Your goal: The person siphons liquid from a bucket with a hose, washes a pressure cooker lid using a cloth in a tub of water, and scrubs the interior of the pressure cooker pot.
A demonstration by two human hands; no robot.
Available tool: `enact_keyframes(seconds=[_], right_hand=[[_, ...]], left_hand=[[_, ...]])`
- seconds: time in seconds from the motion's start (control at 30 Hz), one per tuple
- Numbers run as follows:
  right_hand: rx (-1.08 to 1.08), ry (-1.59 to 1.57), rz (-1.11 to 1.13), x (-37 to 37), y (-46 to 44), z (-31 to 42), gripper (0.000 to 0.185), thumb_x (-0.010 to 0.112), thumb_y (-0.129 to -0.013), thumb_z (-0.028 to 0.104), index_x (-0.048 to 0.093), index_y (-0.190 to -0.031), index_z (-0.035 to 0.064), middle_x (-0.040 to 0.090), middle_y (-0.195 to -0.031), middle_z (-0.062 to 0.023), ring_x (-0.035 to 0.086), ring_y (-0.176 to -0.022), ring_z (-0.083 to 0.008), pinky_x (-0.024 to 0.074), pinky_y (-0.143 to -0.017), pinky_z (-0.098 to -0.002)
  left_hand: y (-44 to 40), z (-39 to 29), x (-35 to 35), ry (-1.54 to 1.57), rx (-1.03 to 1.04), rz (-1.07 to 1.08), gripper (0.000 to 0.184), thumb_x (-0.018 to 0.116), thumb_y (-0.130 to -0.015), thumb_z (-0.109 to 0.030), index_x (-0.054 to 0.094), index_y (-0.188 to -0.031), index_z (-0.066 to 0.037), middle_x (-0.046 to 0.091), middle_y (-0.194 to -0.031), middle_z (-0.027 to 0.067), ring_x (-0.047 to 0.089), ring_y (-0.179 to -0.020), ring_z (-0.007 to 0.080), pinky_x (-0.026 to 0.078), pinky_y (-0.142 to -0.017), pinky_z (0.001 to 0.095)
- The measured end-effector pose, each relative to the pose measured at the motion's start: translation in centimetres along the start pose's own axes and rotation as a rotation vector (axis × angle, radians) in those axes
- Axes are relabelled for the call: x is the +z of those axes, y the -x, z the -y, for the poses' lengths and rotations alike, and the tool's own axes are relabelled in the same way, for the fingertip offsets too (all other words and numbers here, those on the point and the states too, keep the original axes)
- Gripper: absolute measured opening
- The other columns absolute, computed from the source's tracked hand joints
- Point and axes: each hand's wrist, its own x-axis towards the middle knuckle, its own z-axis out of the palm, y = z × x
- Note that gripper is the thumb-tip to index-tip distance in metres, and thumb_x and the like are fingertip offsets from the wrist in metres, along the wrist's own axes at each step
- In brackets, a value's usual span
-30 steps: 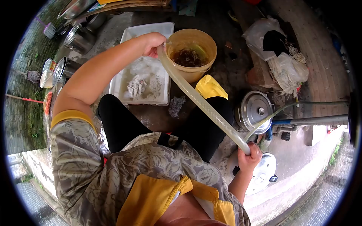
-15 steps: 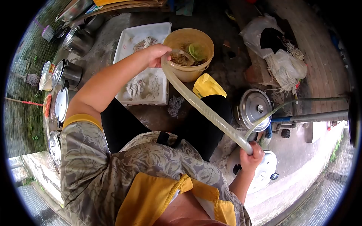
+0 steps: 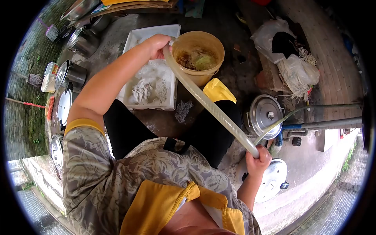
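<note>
My left hand [image 3: 158, 44] is wrapped round the upper end of a thick, clear braided hose [image 3: 209, 105], beside the rim of a yellowish plastic bucket [image 3: 216, 47]. Murky brown liquid with a pale green patch is in the bucket. From there the hose slopes down to the right, over my lap. My right hand [image 3: 259, 160] grips its lower end in a closed fist. A thin greenish hose [image 3: 291, 113] comes in from the right and reaches the thick hose just above that fist; how they join is hidden.
Left of the bucket stands a white tray [image 3: 174, 92] with wet greyish-white pieces [image 3: 141, 91] and suds. A yellow plastic container [image 3: 219, 91] lies near my knee. Lidded metal pots [image 3: 266, 114] are on both sides. Plastic bags [image 3: 299, 72] and string lie at right.
My left hand has shifted slightly up and left with the hose end. A pale curved piece over the bucket no longer shows, and the bucket's contents look blurred. My right hand moved slightly.
</note>
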Motion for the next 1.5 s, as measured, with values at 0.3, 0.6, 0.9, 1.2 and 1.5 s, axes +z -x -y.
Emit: enact_keyframes(seconds=[0.3,0.6,0.9,1.2,1.5], right_hand=[[0.037,0.050,-0.079,-0.6,-0.4,0.8,0.016,0.066,-0.058,0.006,0.052,-0.064,0.0034,0.049,-0.055,-0.0104,0.050,-0.048,-0.0271,0.0386,-0.046,-0.0312],[0.030,0.032,-0.051,-0.4,0.0,0.2,0.015,0.065,-0.059,0.005,0.052,-0.064,0.0032,0.049,-0.055,-0.0103,0.049,-0.048,-0.0264,0.0384,-0.046,-0.0317],[0.020,0.045,0.022,0.2,-0.7,0.2,0.016,0.065,-0.057,0.004,0.050,-0.063,0.0039,0.052,-0.057,-0.0105,0.052,-0.049,-0.0274,0.0407,-0.047,-0.0320],[0.015,0.041,0.020,0.2,-0.8,0.7,0.017,0.066,-0.057,0.006,0.050,-0.063,0.0045,0.053,-0.057,-0.0101,0.053,-0.050,-0.0272,0.0411,-0.047,-0.0315],[-0.003,0.034,0.021,0.0,-0.9,0.8,0.017,0.065,-0.057,0.007,0.051,-0.064,0.0044,0.052,-0.057,-0.0103,0.052,-0.050,-0.0275,0.0405,-0.047,-0.0316]], left_hand=[[-3.3,-0.4,2.3,-0.022,0.043,0.084,0.016,0.043,-0.089,-0.025,0.049,-0.096,-0.012,0.055,-0.072,0.0006,0.053,-0.062,0.0137,0.047,-0.052,0.0315],[-1.3,0.4,1.8,-0.026,0.006,0.035,0.014,0.045,-0.088,-0.026,0.050,-0.089,-0.013,0.053,-0.065,-0.0020,0.050,-0.057,0.0111,0.046,-0.051,0.0293],[-0.5,0.9,-0.3,-0.021,0.004,-0.019,0.014,0.047,-0.088,-0.029,0.052,-0.089,-0.015,0.052,-0.065,-0.0033,0.047,-0.055,0.0091,0.042,-0.048,0.0276],[-1.3,1.6,-1.6,-0.054,-0.021,0.005,0.012,0.049,-0.088,-0.027,0.051,-0.088,-0.015,0.049,-0.065,-0.0026,0.048,-0.056,0.0093,0.044,-0.049,0.0282],[-1.1,3.3,-2.5,-0.105,-0.100,0.065,0.011,0.044,-0.087,-0.025,0.047,-0.089,-0.015,0.053,-0.069,-0.0014,0.048,-0.051,0.0118,0.044,-0.049,0.0294]])
